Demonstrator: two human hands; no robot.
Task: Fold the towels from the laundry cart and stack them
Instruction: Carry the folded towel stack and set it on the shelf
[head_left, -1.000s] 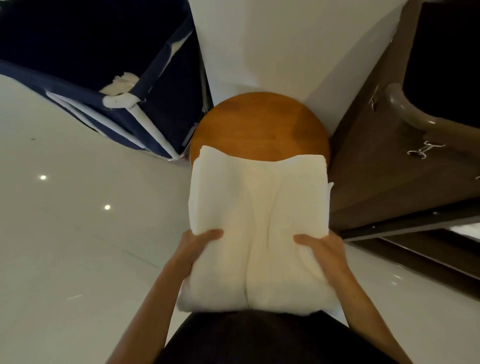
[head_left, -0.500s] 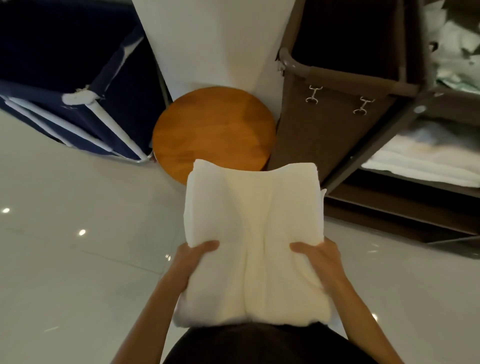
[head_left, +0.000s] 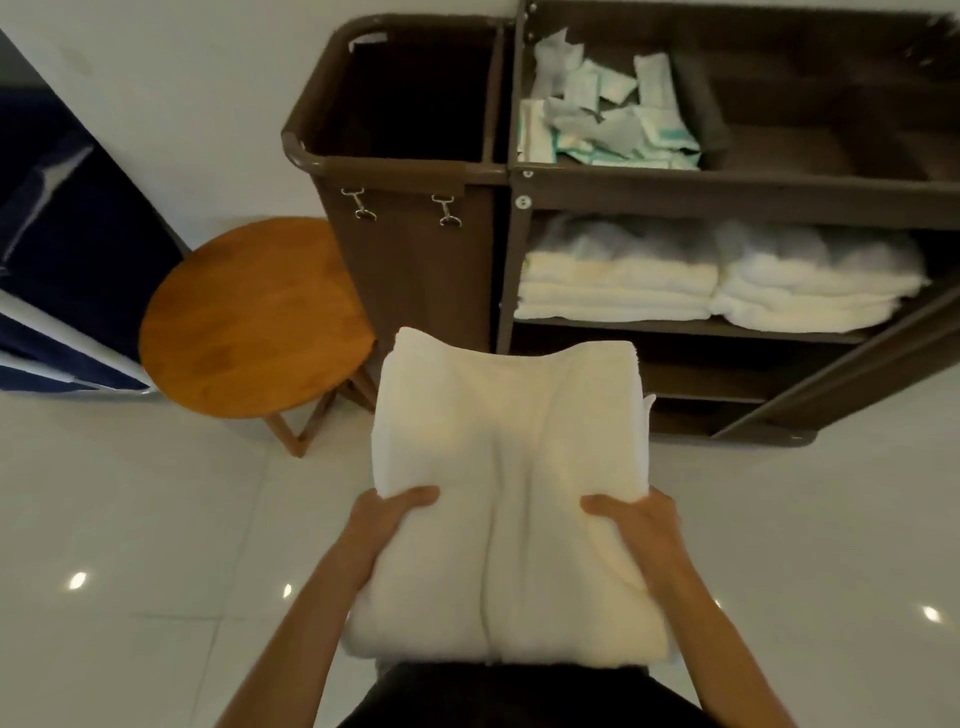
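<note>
towel (head_left: 509, 467) swung from stool (head_left: 249, 317), toward brown cart (head_left: 727, 192)

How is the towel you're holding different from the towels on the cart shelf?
The held towel is gripped by the left hand and right hand; the shelf towels lie untouched. The held towel is one bundle; the shelf towels form two stacks. All are white and folded.

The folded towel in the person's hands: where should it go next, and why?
Probably carry the towel forward onto the cart shelf, atop one of the towel stacks there. It is already folded, the left hand and right hand grip its near sides, and it is held in front of that shelf, where two stacks lie side by side.
</note>
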